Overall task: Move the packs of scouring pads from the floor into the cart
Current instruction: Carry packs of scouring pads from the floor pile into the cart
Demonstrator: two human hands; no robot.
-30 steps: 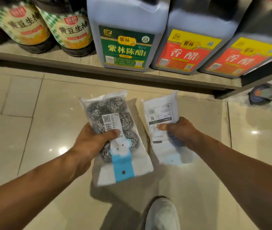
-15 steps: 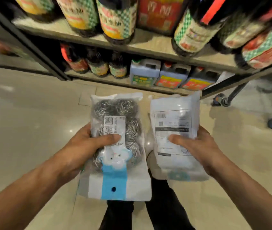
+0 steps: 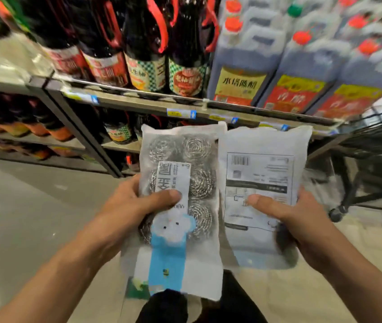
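Both packs have come up from near the floor [image 3: 22,217]: the left pack [image 3: 180,183] and right pack [image 3: 264,173] now stand level with the shelf [image 3: 185,106] of bottles. The cart [image 3: 376,145] has come into view right of the shelf.

My view is evenly lit but soft with motion blur, strongest on the cart [image 3: 376,145], and the shelf [image 3: 185,106] bends near the edges.
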